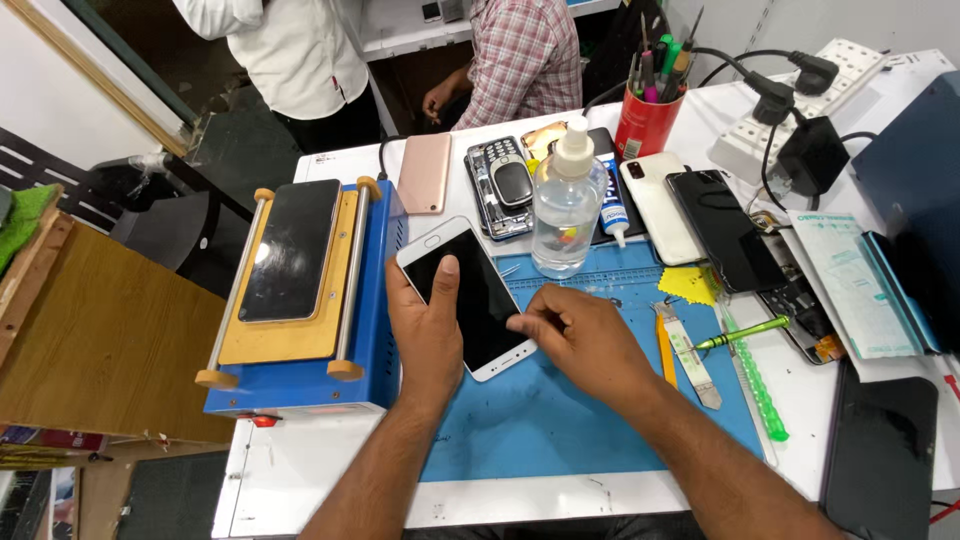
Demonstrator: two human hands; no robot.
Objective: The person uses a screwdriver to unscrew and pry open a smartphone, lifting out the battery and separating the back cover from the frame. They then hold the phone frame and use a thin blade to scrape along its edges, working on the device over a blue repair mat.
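My left hand (428, 325) holds white phone (467, 297) at blue mat's (540, 410) 10 o'clock; right hand (580, 335) grip narrow, pinching its lower edge. Risk: glass cracks if I pry hard; bottle (567, 200) at 1 o'clock could tip.

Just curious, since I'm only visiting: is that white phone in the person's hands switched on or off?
Off, as far as shows: the white phone has a plain black screen with no glow or picture, lying face up on the blue mat under the left hand.

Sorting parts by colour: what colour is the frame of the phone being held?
White, around a black screen; the phone shows best in the head view.
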